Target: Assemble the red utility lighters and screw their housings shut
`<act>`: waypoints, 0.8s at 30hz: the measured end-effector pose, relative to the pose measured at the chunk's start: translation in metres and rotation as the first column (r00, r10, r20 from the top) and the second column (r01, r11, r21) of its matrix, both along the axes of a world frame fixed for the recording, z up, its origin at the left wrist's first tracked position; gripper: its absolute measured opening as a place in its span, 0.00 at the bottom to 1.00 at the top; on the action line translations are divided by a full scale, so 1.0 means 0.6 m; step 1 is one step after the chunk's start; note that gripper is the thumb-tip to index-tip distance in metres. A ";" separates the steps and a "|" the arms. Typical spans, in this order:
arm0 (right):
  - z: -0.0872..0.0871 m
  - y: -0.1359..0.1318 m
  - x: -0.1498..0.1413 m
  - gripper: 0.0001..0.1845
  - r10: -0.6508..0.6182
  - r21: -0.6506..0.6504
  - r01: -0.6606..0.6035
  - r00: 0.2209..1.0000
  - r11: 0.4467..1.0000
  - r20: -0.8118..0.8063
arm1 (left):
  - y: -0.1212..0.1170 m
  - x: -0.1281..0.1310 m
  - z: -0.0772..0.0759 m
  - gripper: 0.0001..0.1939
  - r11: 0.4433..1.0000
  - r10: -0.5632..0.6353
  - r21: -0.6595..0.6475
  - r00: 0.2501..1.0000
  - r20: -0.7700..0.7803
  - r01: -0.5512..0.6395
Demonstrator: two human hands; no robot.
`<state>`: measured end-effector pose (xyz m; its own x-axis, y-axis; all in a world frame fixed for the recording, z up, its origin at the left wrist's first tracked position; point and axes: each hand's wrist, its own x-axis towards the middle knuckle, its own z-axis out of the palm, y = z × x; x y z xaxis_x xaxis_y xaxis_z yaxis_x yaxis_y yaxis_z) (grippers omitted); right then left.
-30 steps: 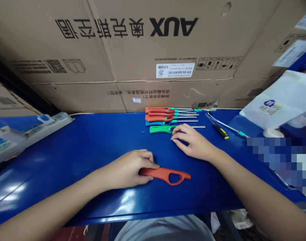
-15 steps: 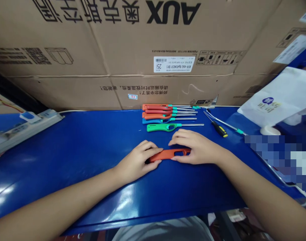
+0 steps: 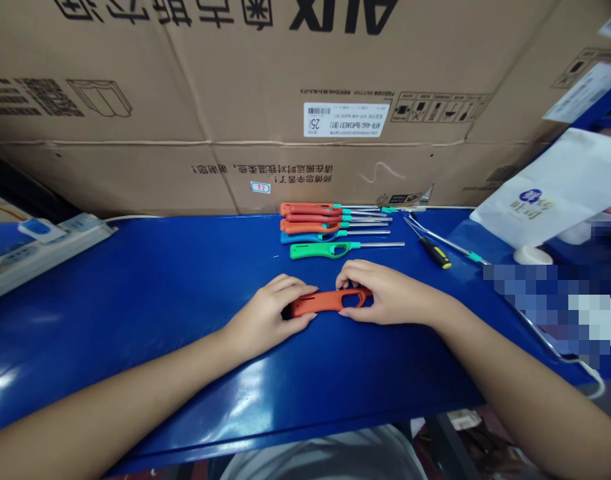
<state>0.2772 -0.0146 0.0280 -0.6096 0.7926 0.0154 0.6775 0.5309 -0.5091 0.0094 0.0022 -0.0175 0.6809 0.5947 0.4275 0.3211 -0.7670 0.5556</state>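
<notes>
An orange lighter handle shell (image 3: 325, 301) lies on edge on the blue table (image 3: 160, 300), held at both ends. My left hand (image 3: 265, 315) grips its left end, fingers curled over it. My right hand (image 3: 385, 293) pinches its right end by the trigger opening. Just beyond, a green long-nosed lighter (image 3: 330, 249) lies flat, and behind it a row of orange and blue lighters (image 3: 315, 220) with metal tubes pointing right.
A black and yellow screwdriver (image 3: 430, 248) and a thin metal rod lie at the right. A white paper bag (image 3: 550, 190) stands at the far right. A power strip (image 3: 45, 243) sits at the left. Large cardboard boxes (image 3: 285, 100) wall off the back.
My left hand slid the orange shell away from me and to the right. My right hand left the green lighter and took hold of the shell's right end, and the shell now stands on edge.
</notes>
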 end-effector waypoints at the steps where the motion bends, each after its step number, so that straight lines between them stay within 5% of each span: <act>1: 0.002 -0.001 -0.001 0.14 -0.014 -0.006 0.014 1.000 1.000 0.007 | 0.000 0.000 0.000 0.17 1.000 0.000 0.000 1.000 0.001 0.000; 13: 0.001 -0.006 -0.012 0.13 -0.100 0.023 0.099 0.993 0.995 0.061 | 0.000 0.002 0.003 0.17 0.999 0.042 -0.013 0.999 0.008 -0.042; 24: 0.011 0.000 0.008 0.11 0.135 -0.087 -0.138 0.990 0.987 -0.037 | 0.001 0.002 0.008 0.16 0.996 0.070 -0.058 0.997 -0.022 -0.071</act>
